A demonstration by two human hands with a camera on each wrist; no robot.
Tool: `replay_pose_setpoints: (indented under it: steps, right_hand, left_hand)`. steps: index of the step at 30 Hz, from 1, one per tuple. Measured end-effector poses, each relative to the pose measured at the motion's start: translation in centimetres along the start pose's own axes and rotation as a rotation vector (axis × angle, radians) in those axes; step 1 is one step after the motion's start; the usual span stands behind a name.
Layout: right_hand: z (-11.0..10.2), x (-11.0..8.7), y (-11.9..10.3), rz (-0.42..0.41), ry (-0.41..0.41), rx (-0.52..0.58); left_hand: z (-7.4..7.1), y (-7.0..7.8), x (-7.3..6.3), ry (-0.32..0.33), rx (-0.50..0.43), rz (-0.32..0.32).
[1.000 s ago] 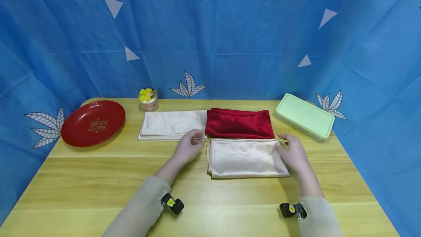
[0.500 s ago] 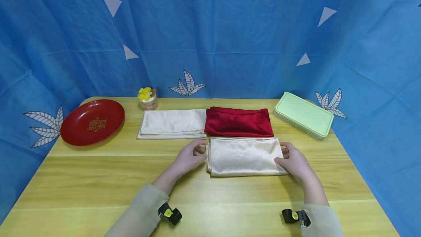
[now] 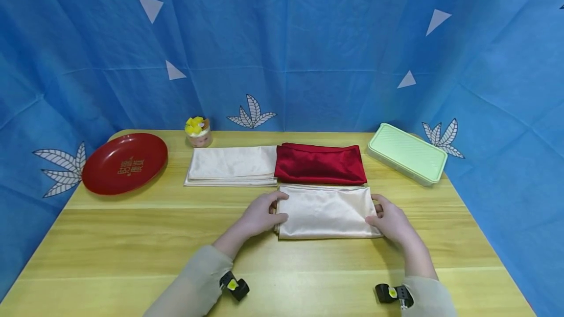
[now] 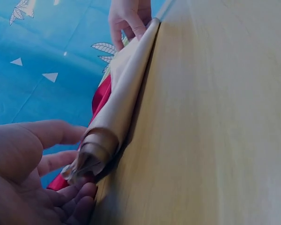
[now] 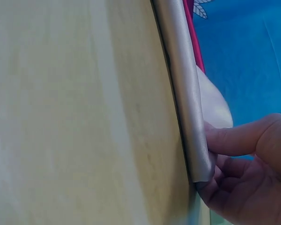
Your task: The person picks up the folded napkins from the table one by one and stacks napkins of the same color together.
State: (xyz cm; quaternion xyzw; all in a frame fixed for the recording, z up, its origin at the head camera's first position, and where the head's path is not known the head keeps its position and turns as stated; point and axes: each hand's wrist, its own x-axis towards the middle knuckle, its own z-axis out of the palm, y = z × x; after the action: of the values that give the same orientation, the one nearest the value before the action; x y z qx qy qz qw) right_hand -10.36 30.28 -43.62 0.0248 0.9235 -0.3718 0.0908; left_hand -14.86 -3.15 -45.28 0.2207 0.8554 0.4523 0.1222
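Observation:
A folded cream satin cloth [image 3: 326, 214] lies at the middle of the wooden table. My left hand [image 3: 261, 213] grips its left edge, thumb and forefinger at the upper side, the other fingers tucked beneath the layers, as the left wrist view shows at the rolled-looking end of the cloth [image 4: 122, 103]. At the opposite edge my right hand [image 3: 392, 218] pinches the fabric; in the right wrist view the thumb presses on top and the fingers [image 5: 225, 187] curl below. Directly behind lies a folded red satin cloth [image 3: 319, 165], bordering a folded white cloth [image 3: 235, 164] to its left.
On the far left stands a red oval plate [image 3: 105, 160] with gold lettering. A small cup [image 3: 200, 139] with a yellow topping is behind the white cloth. A box with a pale green lid [image 3: 409, 153] sits at the back right. A blue curtain [image 3: 326, 62] surrounds the table [image 3: 308, 283].
My left hand has come down and rightward from near the white cloth onto the cream cloth's left edge. My right hand has closed on its right edge.

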Motion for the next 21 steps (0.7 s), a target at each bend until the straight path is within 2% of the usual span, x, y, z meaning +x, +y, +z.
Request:
replay_pose_setpoints:
  steps: [4, 9, 13, 18, 21]
  right_hand:
    - [0.4, -0.1, -0.2, -0.034, -0.010, -0.005]
    - [0.8, -0.3, -0.6, -0.047, -0.007, 0.002]
    - [1.1, -0.3, -0.9, -0.041, -0.012, 0.016]
    - [1.4, -0.4, -1.4, -0.035, -0.021, 0.035]
    - [1.5, -0.6, -2.0, -0.055, -0.025, 0.048]
  left_hand:
    - [0.5, 0.0, 0.1, 0.035, 0.082, 0.037]
    - [0.8, 0.0, 0.3, 0.059, 0.104, 0.025]
    - [0.9, 0.0, 0.3, 0.069, 0.067, 0.006]
    - [0.8, -0.2, -0.1, 0.084, -0.048, -0.027]
    - [0.5, -0.4, -0.7, 0.089, -0.117, -0.022]
